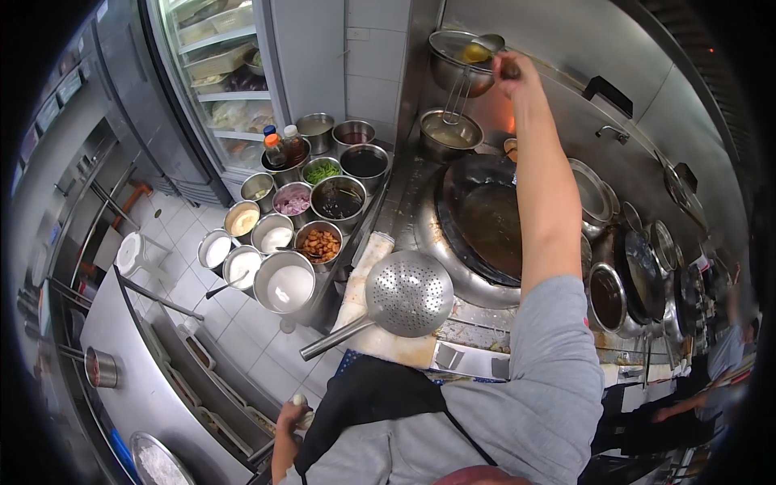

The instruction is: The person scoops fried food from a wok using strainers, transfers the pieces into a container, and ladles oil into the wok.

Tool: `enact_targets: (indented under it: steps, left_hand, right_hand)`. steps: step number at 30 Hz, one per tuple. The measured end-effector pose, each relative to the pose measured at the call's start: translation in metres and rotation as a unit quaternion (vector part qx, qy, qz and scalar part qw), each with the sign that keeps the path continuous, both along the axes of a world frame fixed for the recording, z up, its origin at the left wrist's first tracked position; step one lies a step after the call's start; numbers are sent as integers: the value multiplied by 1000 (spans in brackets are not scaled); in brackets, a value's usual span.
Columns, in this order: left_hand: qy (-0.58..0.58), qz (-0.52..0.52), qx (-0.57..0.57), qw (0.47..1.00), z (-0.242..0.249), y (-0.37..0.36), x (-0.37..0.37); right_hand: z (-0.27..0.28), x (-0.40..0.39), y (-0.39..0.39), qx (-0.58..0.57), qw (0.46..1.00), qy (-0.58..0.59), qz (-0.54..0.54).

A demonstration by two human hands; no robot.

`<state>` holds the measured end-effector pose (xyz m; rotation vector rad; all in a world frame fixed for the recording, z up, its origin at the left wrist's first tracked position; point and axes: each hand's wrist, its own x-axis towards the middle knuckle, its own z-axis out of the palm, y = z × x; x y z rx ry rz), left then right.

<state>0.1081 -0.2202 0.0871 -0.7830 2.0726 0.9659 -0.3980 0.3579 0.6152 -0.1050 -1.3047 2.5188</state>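
My right hand [517, 74] is closed round the handle of a ladle [487, 44] at the top of the view. Yellowish liquid shows at the ladle's bowl, over a metal pot [459, 71] by the back wall. Below that pot stands a second pot [449, 133] of cloudy liquid, with a wire strainer's handle near it. My right forearm crosses the right part of a large wok [489, 214] holding dark liquid. Low in the view, my left hand [293, 414] is closed round a pale cloth-like item [304, 416] beside the apron.
A perforated skimmer [410, 293] lies at the wok's near left, its handle over a towel [365, 279]. Several seasoning containers [271, 233] and bottles stand further left. A steel counter [121, 347] is at far left. A co-worker [719, 368] stands at the right.
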Motion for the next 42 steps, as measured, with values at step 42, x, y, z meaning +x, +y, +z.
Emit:
enact_targets:
  steps: [42]
  left_hand:
    - [303, 74, 709, 633, 436, 382, -507]
  right_hand:
    - [-274, 426, 19, 199, 927, -255, -188]
